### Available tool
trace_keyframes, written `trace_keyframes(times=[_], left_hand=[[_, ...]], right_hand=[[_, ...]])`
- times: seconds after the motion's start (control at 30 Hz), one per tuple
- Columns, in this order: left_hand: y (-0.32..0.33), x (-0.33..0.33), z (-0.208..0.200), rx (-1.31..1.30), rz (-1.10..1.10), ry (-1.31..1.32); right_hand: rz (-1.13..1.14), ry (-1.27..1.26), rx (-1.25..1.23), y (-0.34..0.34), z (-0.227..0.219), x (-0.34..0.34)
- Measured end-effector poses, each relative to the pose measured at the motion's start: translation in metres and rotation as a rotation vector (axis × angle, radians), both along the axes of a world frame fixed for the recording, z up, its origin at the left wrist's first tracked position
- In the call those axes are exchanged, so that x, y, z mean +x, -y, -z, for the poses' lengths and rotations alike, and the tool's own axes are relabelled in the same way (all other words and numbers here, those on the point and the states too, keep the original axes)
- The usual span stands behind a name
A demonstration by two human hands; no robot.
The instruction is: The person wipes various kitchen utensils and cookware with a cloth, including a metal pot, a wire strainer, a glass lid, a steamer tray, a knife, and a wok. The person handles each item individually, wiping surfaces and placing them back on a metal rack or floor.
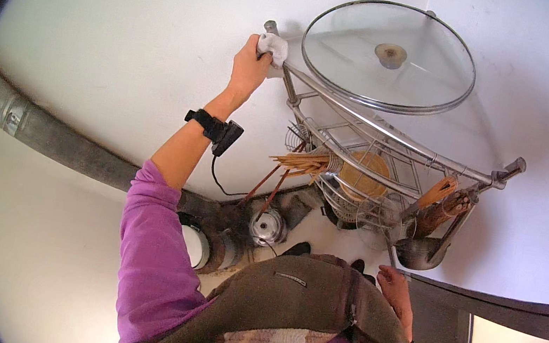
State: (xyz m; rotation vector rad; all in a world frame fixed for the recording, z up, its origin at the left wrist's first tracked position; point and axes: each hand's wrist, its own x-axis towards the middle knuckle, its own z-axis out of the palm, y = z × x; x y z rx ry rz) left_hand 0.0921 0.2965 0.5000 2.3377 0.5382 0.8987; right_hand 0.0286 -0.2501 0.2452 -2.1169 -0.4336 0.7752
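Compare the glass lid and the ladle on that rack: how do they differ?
The glass lid is clear, round and metal-rimmed; the ladle is opaque dark metal with a small bowl. The glass lid lies on top of the wire rack, while the ladle hangs below its right end. Both are far from the left hand, which presses a white cloth.

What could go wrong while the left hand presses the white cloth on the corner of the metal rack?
1. The glass lid lies loose on top of the wire rack; a shake from the left hand with the white cloth might slide it off.
2. The ladle and wooden utensils hanging at the rack's right end could swing or drop.
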Motion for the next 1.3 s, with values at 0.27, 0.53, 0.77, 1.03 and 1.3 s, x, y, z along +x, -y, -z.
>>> trace_keyframes(times=[0.27, 0.53, 0.77, 1.03, 1.3], left_hand=[[0.010, -0.006, 0.007, 0.225, 0.015, 0.005], [0.060, -0.025, 0.005, 0.085, 0.161, 0.040], [0.041, -0.030, 0.018, -0.329, 0.137, 0.173], [0.072, -0.028, 0.026, -0.132, 0.248, 0.098], [0.108, -0.036, -0.004, -0.058, 0.605, -0.188]], right_hand=[[-0.010, 0.078, -0.024, -0.029, -0.011, -0.008], [-0.038, 0.043, -0.016, -0.048, -0.005, -0.008], [-0.057, 0.085, 0.022, -0.039, 0.000, -0.004], [-0.105, 0.163, -0.038, -0.034, -0.004, -0.009], [-0.077, 0.202, -0.024, -0.038, -0.035, -0.004]])
